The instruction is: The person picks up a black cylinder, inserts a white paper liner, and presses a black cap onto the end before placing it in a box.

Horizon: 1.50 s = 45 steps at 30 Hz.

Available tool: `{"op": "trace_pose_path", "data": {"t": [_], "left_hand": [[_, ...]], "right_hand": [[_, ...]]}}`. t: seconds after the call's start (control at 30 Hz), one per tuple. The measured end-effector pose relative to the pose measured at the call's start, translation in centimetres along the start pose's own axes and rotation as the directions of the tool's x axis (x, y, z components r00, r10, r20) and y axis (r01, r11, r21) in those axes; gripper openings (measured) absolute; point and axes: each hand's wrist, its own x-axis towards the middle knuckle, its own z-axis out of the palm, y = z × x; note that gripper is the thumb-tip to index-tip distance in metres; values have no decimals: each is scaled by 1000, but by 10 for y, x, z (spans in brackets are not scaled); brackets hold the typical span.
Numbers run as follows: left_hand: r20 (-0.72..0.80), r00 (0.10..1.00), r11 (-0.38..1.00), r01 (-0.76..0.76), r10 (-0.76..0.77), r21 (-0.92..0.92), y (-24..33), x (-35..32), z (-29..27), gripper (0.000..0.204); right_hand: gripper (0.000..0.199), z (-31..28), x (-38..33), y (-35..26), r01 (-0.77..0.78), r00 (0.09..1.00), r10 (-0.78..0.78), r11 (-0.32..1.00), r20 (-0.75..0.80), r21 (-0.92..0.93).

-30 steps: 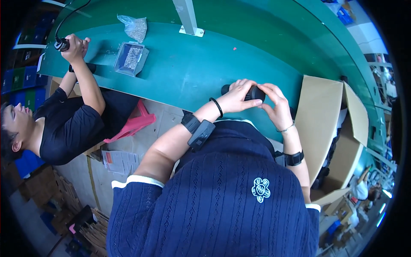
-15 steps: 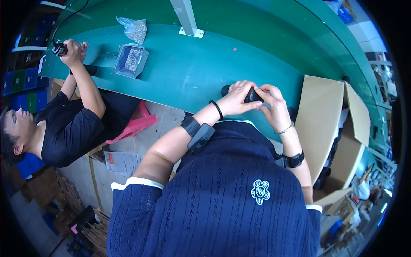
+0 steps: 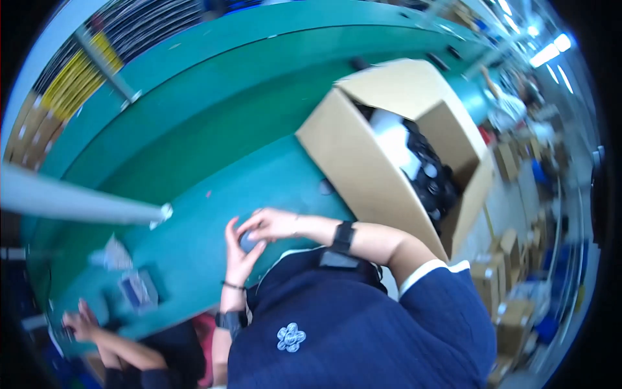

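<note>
Near the lower centre of the frame, both hands closed around a small dark object [image 3: 248, 242] on the green table [image 3: 194, 162]: the left hand [image 3: 238, 256] cupped it from below, the right hand [image 3: 269, 223] gripped it from above (blurred, so its kind was unclear). An open cardboard box [image 3: 363, 168] stood at upper right.

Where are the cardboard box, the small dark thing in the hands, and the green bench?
cardboard box [image 3: 363, 165], head view, its near side wall
small dark part [image 3: 248, 242], head view, its visible middle
green bench [image 3: 214, 175], head view, bare top
</note>
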Motion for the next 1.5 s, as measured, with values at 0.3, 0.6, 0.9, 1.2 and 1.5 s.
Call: {"op": "trace_pose_path", "data": {"t": [0.3, 0.6, 0.9, 1.2, 1.5], "left_hand": [[26, 997, 998, 68, -67, -19, 28, 23, -2, 73], [-118, 963, 580, 46, -241, -813, 25, 14, -23, 54], [-394, 743, 762, 234, -541, -604, -14, -103, -81, 24], [-519, 597, 745, 213, -611, -632, -33, -167, -88, 20], [-304, 709, 690, 347, -637, -635, -25, -108, -95, 23]], "right_hand": [[23, 2, 4, -17, -64, 981, 93, 983, -169, 170], [87, -10, 1, 42, 139, 990, -131, 965, 50, -222], [71, -206, 114, 20, -164, 634, -406, 761, -658, -628], [61, -238, 100, -1, -487, 655, -446, 367, -610, -792], [21, -83, -118, -114, -237, 773, -295, 688, -562, -686]]}}
